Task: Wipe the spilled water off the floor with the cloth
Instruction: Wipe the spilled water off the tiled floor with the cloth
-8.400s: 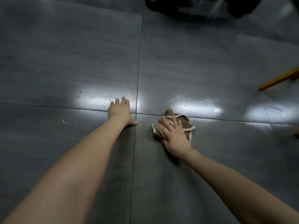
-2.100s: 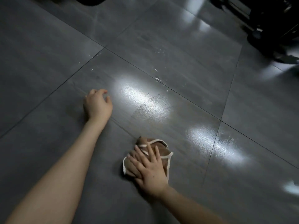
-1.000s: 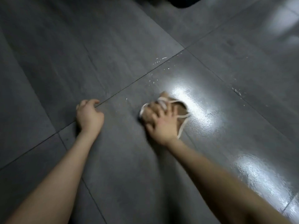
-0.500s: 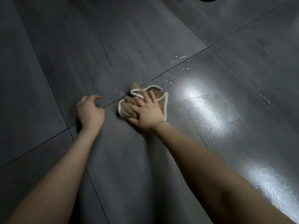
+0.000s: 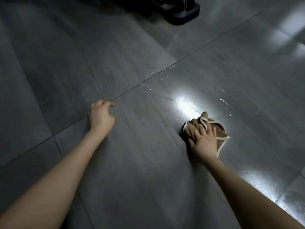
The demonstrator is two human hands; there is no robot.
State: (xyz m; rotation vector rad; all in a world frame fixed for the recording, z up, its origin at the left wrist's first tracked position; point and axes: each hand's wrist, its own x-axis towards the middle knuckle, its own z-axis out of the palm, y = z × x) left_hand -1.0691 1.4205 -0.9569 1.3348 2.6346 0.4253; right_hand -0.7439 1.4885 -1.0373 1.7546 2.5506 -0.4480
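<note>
Brown fabric with a white bound edge makes up the crumpled cloth (image 5: pixel 219 134), which lies bunched on the dark grey tiled floor (image 5: pixel 132 162) in the right half of the view. The right hand (image 5: pixel 202 139) is pressed flat on top of the cloth, fingers (image 5: pixel 194 128) extended and slightly spread, palm down; it covers the near-left part of the cloth and pins it to the floor rather than gripping it. A folded peak of the cloth stands up just beyond the fingertips, and a white-edged corner projects to the right of the wrist.

A bright wet sheen (image 5: pixel 184 104) on the tile touches the far-left side of the cloth. Small scattered water droplets (image 5: pixel 223 100) lie on the floor beyond the cloth to the right, and further droplets (image 5: pixel 156 72) lie along a tile joint beyond and to the left.

The left hand (image 5: pixel 100 117) is well apart from the cloth, to its left, resting on the floor beside a tile joint. Its fingers are loosely curled inward and it holds nothing. Both forearms are bare and extend from the lower edge of the view.

At the top edge, a dark base of an object (image 5: pixel 183 13) rests on the floor; its identity cannot be determined.
</note>
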